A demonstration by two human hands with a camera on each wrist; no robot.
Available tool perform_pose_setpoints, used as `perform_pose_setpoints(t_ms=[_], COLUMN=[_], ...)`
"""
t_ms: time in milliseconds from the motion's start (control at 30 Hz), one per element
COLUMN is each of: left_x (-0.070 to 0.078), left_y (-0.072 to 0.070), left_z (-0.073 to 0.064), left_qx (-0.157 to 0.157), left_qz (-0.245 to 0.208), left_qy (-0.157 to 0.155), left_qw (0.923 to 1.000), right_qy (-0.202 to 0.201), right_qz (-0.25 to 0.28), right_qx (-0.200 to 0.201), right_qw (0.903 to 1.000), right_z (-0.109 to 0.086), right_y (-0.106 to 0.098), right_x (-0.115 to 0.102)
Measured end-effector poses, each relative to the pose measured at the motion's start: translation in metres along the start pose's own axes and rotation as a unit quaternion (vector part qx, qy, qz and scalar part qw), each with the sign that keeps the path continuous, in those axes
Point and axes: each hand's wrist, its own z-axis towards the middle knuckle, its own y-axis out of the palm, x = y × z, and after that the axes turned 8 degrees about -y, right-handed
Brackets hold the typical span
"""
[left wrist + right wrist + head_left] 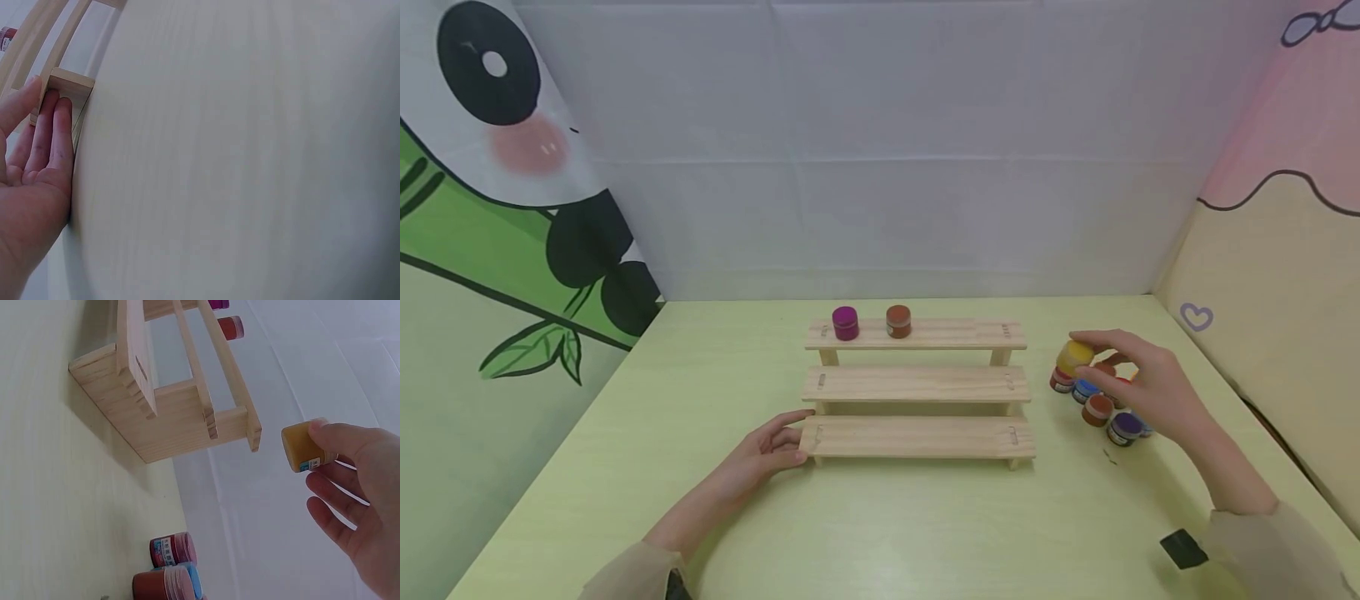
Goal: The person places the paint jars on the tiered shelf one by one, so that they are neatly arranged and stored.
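Right hand [1153, 382] pinches yellow jar [1074, 358] between thumb and fingers, clear of jar cluster [1098, 409], right of wooden rack [917, 384] (long axis left–right); left hand [760, 458] grips rack's near left end.

Bright, even light in the head view, pale sheen on the worktop [925, 533] at six o'clock! Over to left wrist: dimmer, grain blurred, three o'clock edge dark, wooden rack [72, 79] bowing at ten. Right wrist, greyish too, soft shadow at nine o'clock.
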Motion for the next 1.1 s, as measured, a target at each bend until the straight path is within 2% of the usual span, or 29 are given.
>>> perform_pose_setpoints(t_ms=[233, 533, 800, 1100], left_x=[0.000, -0.001, -0.004, -0.002], left_y=[0.000, 0.000, -0.001, 0.000], left_z=[0.000, 0.000, 0.000, 0.000], left_qx=[0.003, 0.002, -0.001, 0.000], left_qz=[0.000, 0.002, -0.001, 0.000], left_qy=[-0.002, 0.003, 0.011, 0.011], left_qw=[1.0000, 1.0000, 0.9999, 0.9999], right_qy=[-0.014, -0.075, -0.061, -0.078], right_qz=[0.011, 0.042, 0.076, 0.099], right_qx=[0.006, 0.027, 0.022, 0.025], right_qw=[0.9998, 0.9960, 0.9950, 0.9917], right_z=[0.018, 0.039, 0.053, 0.067], right_y=[0.014, 0.034, 0.049, 0.066], right_x=[-0.008, -0.009, -0.014, -0.019])
